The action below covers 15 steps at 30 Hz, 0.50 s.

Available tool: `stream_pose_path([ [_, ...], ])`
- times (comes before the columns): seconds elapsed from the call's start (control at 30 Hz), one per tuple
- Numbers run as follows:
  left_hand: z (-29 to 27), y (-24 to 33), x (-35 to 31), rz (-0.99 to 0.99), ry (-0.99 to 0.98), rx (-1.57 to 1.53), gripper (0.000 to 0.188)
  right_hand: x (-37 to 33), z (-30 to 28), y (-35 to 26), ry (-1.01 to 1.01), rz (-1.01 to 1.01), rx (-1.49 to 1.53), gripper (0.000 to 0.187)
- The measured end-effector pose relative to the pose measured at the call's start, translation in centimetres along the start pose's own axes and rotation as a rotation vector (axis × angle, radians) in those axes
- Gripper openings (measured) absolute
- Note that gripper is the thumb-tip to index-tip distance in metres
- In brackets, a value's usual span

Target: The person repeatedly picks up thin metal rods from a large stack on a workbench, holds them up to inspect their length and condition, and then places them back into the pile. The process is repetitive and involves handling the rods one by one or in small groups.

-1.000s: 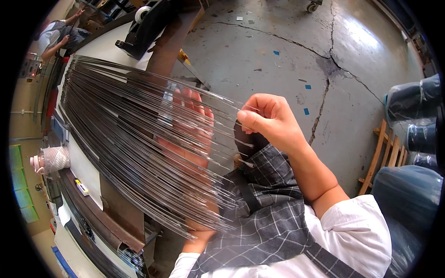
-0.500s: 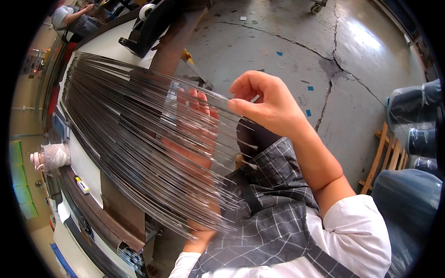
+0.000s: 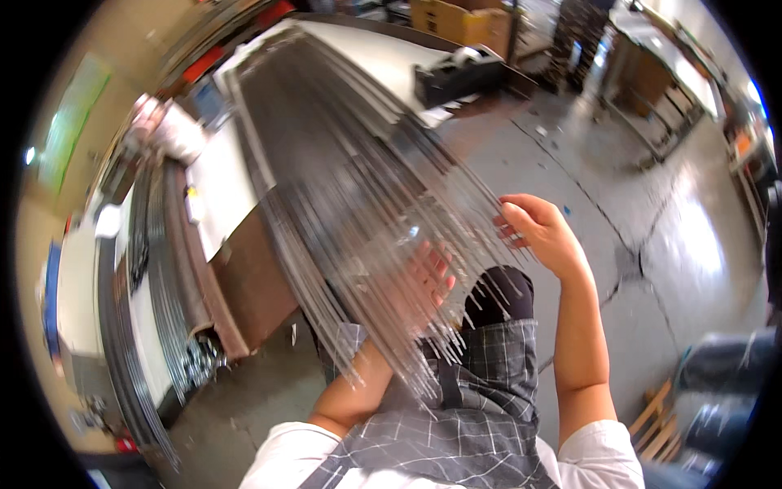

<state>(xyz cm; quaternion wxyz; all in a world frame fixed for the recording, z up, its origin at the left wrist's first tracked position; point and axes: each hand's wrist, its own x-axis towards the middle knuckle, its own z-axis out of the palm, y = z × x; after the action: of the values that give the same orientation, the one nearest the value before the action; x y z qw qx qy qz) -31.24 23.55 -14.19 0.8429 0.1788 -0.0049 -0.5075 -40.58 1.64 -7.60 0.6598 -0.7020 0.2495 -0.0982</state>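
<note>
A wide fan of thin, dark, wire-like rods [image 3: 326,155] lies lengthwise on the table, its near ends hanging over the edge toward my lap. Beneath these loose ends is my left hand [image 3: 423,281], palm up with fingers stretched out, partly hidden behind the rods. My right hand [image 3: 547,232] is at the right edge of the fan, next to the outermost rod tips. Its fingers are loosely curved and apart, some of them behind the rods; blur hides whether they touch.
The white-topped table [image 3: 220,204] holds a black tape dispenser [image 3: 456,77] at its far right and a pinkish-white wrapped roll [image 3: 175,134] at left. More dark rods [image 3: 163,293] lie at far left. A cardboard box [image 3: 460,24] stands behind; plastic-wrapped rolls [image 3: 725,367] and a wooden pallet [image 3: 656,424] are right.
The view has swung, so the table now runs away ahead. My right hand has gone from a pinch at a rod tip to looser fingers beside the fan. My left hand stays underneath.
</note>
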Motion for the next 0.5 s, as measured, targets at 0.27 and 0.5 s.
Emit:
stream_pose_path([
  [0.27,-2.1,3.2,-9.7,0.195,0.006,-0.212,0.073,1.5,1.3,-1.3,-0.266,0.147,0.210,0.037],
  [0.5,3.2,4.1,-8.1,0.249,0.204,0.340,0.032,0.1,6.7,-1.5,-0.438,0.241,0.415,0.030],
])
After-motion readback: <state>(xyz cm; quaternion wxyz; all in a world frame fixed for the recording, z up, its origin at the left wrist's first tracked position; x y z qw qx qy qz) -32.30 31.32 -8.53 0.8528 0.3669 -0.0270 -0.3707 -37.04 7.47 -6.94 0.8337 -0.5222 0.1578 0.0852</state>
